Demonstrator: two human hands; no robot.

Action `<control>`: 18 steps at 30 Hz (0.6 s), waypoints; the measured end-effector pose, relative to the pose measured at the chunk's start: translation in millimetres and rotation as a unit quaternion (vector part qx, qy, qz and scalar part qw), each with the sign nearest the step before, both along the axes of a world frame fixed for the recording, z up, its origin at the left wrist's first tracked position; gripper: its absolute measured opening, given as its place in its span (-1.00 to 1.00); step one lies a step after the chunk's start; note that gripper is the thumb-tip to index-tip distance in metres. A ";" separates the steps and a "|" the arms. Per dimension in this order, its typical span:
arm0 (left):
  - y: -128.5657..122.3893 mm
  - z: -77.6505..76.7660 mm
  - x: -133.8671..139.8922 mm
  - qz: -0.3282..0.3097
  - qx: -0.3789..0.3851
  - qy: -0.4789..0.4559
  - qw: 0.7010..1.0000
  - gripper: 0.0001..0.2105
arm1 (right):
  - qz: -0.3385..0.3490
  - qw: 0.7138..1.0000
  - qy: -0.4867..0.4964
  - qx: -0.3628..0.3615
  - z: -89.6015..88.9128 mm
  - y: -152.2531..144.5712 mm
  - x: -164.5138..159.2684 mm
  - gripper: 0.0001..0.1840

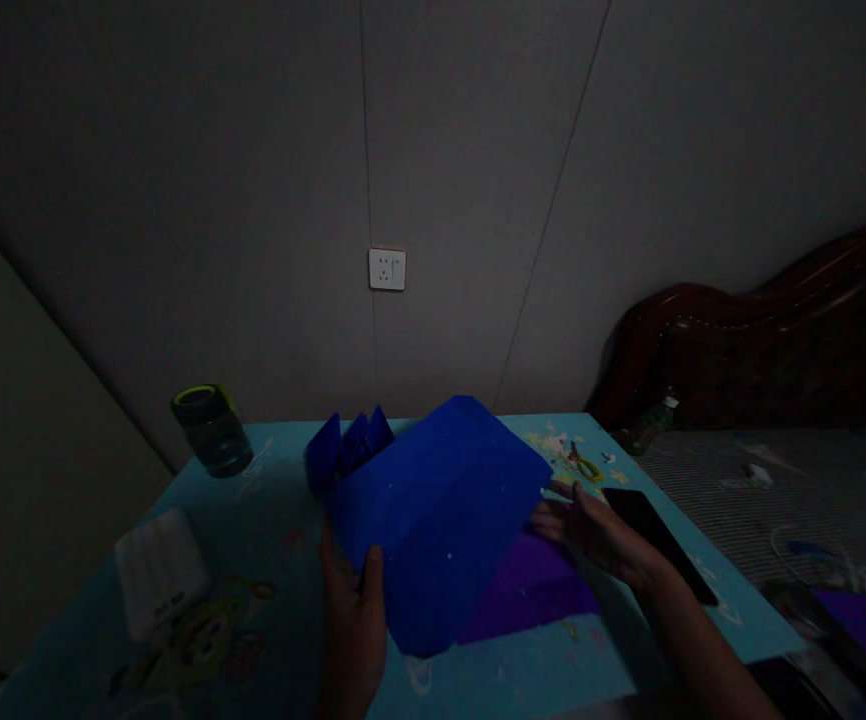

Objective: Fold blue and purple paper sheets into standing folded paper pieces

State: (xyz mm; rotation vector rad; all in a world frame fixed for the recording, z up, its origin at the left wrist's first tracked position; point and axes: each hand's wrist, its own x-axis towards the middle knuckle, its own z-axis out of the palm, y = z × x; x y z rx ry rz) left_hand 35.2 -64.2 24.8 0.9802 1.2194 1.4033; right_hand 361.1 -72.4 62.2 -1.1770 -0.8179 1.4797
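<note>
A large blue sheet of paper (pixel 444 510) with cut corners is held up at a tilt over the table. My left hand (pixel 358 610) grips its lower left edge, the thumb lying on the front. Behind the sheet's upper left side stands a blue folded paper piece (pixel 347 450) with pointed flaps; whether it is joined to the sheet I cannot tell. My right hand (pixel 583 525) is beside the sheet's right corner with its fingers stretched out, some fingertips close to the edge. Under the blue sheet a purple sheet of paper (pixel 530 590) lies flat, partly covered.
On the blue table (pixel 283 560) are a dark water bottle (pixel 215 435), a white box-shaped object (pixel 163 570), yellow-handled scissors (pixel 587 465) among paper scraps, and a black tablet-like slab (pixel 658 540). A bed (pixel 748 490) with a plastic bottle (pixel 650 425) adjoins the right side.
</note>
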 end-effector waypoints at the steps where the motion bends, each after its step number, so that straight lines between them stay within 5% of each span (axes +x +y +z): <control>1: -1.2 -0.5 5.2 0.017 0.003 0.007 1.000 -0.26 | 0.027 1.000 0.016 -0.004 -6.0 -4.5 -5.5 -0.26; 4: -9.9 -0.1 24.8 0.042 0.001 0.020 0.999 -0.24 | 0.065 0.997 0.029 -0.013 -12.9 -19.0 -31.1 -0.21; 10: -37.8 -8.3 50.8 -0.058 -0.061 -0.009 0.996 -0.15 | 0.004 0.999 0.008 -0.044 -1.7 -34.5 -69.5 -0.04; 15: -40.7 -12.0 38.4 -0.145 -0.108 -0.087 0.980 -0.06 | -0.033 0.999 -0.001 -0.021 -2.6 -30.4 -42.7 -0.11; 18: -35.7 -13.5 34.7 -0.171 -0.106 -0.050 0.978 -0.09 | -0.011 0.999 -0.009 -0.042 -4.6 -29.4 -17.0 -0.08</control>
